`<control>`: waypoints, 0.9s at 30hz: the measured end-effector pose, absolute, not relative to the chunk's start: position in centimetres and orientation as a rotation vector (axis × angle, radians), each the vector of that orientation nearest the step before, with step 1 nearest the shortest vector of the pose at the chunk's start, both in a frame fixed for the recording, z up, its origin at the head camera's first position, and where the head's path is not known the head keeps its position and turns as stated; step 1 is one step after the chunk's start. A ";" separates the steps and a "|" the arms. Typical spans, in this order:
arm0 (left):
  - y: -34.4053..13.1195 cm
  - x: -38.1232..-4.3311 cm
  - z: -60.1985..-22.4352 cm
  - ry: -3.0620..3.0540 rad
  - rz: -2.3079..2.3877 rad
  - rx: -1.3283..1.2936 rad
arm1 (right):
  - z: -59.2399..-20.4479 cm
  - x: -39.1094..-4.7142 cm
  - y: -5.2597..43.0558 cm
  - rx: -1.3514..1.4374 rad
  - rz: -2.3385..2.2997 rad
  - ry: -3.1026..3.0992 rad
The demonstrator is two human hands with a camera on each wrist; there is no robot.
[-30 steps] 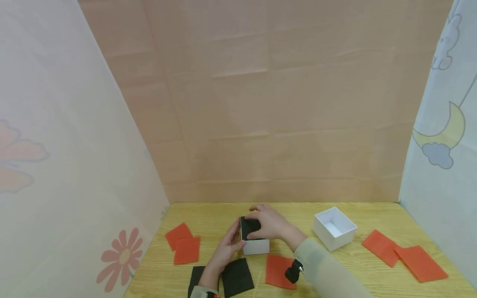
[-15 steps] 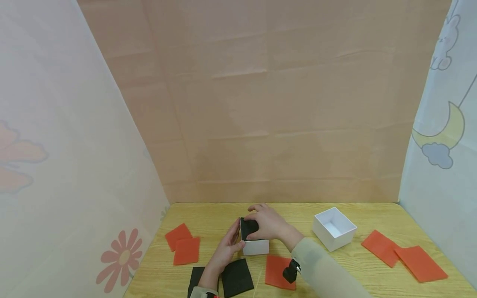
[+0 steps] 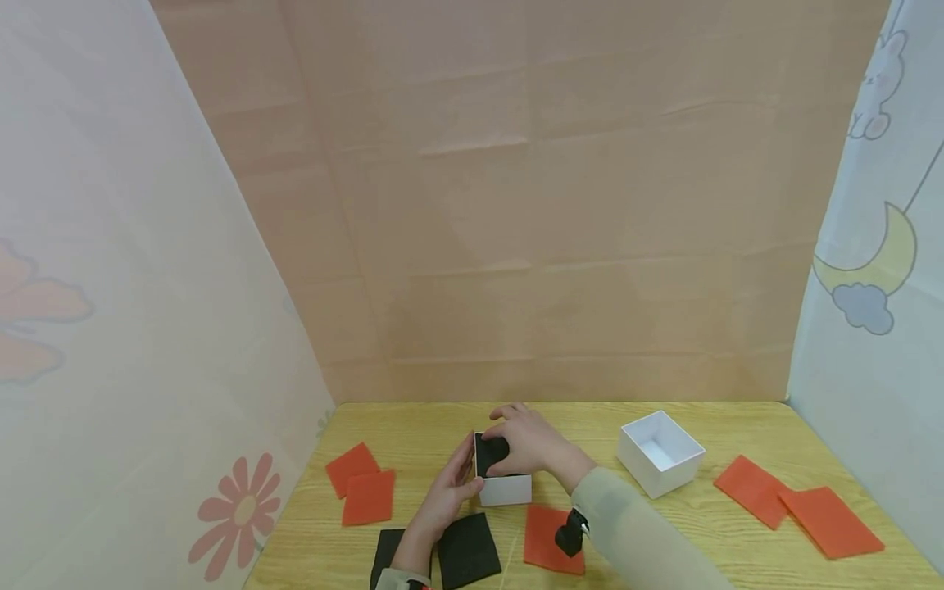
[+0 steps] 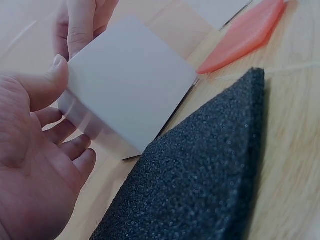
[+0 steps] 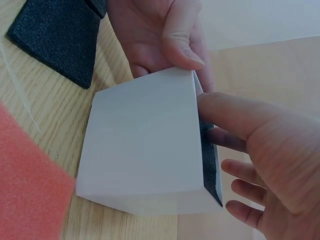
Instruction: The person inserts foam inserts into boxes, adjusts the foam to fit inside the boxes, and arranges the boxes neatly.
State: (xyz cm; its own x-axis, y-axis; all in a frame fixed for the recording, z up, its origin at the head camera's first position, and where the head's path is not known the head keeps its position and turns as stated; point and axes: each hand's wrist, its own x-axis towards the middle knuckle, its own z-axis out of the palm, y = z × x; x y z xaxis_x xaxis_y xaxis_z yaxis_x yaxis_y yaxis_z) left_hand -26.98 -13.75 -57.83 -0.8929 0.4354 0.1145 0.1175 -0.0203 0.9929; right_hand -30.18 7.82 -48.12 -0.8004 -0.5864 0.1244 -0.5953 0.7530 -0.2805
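A white box (image 3: 506, 492) stands on the table, a black foam pad (image 3: 488, 452) inside its upper opening. My left hand (image 3: 442, 496) holds the box at its left near corner, thumb on the near face and fingers along the left side. From above, my right hand (image 3: 533, 442) reaches into the opening; its thumb and index finger touch the foam, while the other fingers stay outside. The right wrist view shows only a strip of that foam (image 5: 207, 155) beneath the rim; the white wall hides the rest.
Black foam squares (image 3: 470, 551) and a red foam square (image 3: 553, 537) lie in front of the box. More red squares lie at the left (image 3: 369, 497) and right (image 3: 831, 522). A second white box (image 3: 661, 455) stands open-topped at the right.
The foam pad sits slightly lower in the box, with more of the white rim showing. My right hand has shifted a little left; the left hand keeps its hold.
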 end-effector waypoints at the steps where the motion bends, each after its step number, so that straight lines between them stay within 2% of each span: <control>1: -13.8 -27.0 -57.9 2.024 2.006 0.588 | -48.1 -30.2 7.8 0.979 0.481 -2.920; 27: -13.7 -27.0 -58.0 2.057 1.994 0.580 | -48.8 -31.0 10.3 0.950 0.522 -2.904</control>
State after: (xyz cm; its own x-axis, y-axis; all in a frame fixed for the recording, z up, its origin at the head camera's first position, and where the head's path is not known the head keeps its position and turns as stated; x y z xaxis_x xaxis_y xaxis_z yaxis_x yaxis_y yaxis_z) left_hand -27.01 -13.72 -58.04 -0.8984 0.4239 0.1153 0.1283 0.0022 0.9917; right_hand -31.02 10.29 -48.79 -0.8114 -0.5667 0.1428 -0.5810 0.7556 -0.3025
